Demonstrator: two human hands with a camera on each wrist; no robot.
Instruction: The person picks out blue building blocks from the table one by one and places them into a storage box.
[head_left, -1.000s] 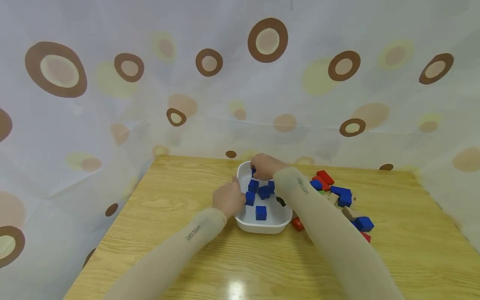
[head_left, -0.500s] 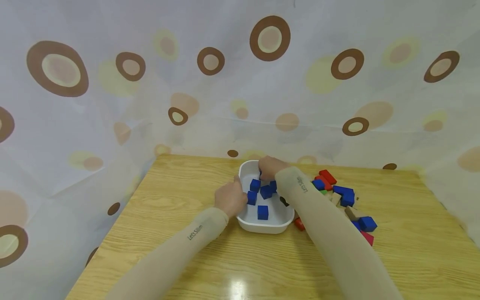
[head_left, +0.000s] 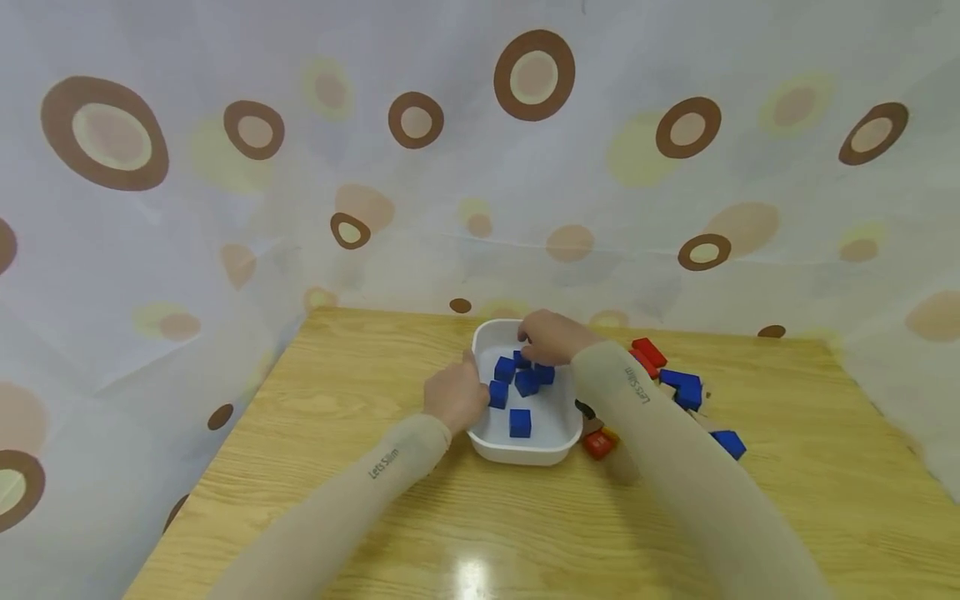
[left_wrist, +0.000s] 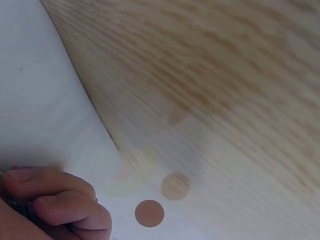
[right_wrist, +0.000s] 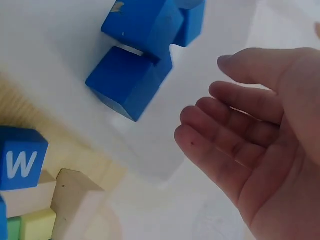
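A white tray (head_left: 522, 456) stands on the wooden table with several blue cube blocks (head_left: 520, 423) in it. My left hand (head_left: 455, 393) holds the tray's left rim. In the left wrist view, its curled fingers (left_wrist: 70, 205) lie by the white outer wall. Over the far right side of the tray is my right hand (head_left: 557, 337), close to a blue block (head_left: 521, 359). The right wrist view shows that hand (right_wrist: 250, 135) with loosely bent, parted fingers and nothing in them. Blue blocks (right_wrist: 125, 82) lie together in the tray beyond its fingertips.
To the right of the tray lies a loose pile of blocks: red (head_left: 648, 352), blue (head_left: 682, 387), plain wood and others, partly hidden by the right forearm. A blue block with a W (right_wrist: 22, 157) is among them. A patterned cloth (head_left: 420, 192) hangs behind the table.
My right hand has let go of a blue block at the tray's far end, opened its fingers and shifted right. The left hand stays on the rim.
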